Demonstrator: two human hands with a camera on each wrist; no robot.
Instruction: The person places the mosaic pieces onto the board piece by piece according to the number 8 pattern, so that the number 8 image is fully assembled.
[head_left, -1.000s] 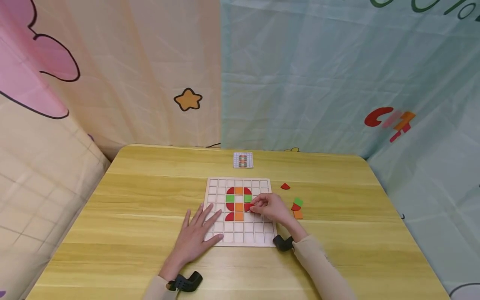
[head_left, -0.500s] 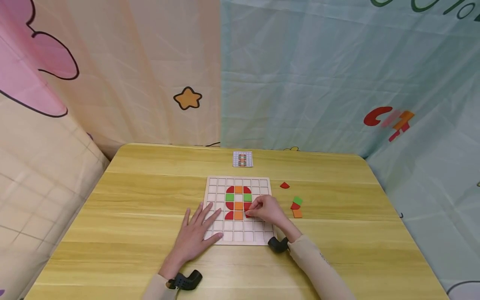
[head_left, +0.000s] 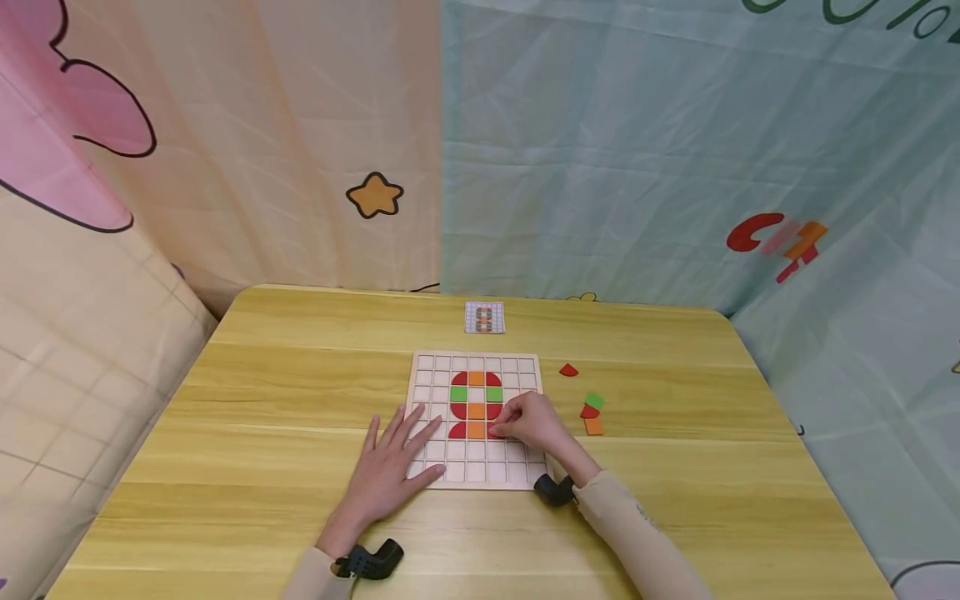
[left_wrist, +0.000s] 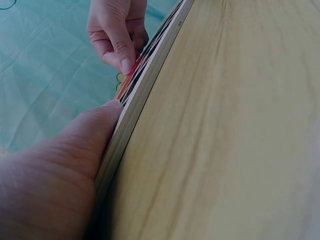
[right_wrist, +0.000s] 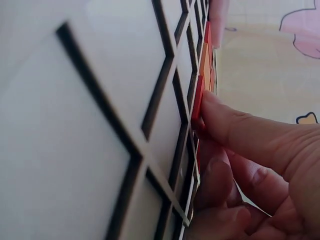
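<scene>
A white grid board (head_left: 450, 475) lies on the table, with red rounded, orange square and green square tiles set in its middle cells. My left hand (head_left: 388, 477) rests with spread fingers on the board's left edge. At the cell right of the lowest orange tile (head_left: 476, 430), my right hand (head_left: 534, 421) pinches a red quarter-round tile (right_wrist: 198, 100) between thumb and fingers. In the right wrist view the thumb lies on this tile, at the grid's surface. The fingers partly hide it in the head view.
Right of the board lie a loose red tile (head_left: 569, 370), a green tile (head_left: 594, 401), another red tile (head_left: 589, 412) and an orange tile (head_left: 594, 427). A small pattern card (head_left: 484, 317) lies behind the board. Fabric curtains surround the table (head_left: 675, 500).
My right hand has shifted slightly left and down over the board, bringing the red tile to the cell beside the lowest orange one. My left hand stays in place.
</scene>
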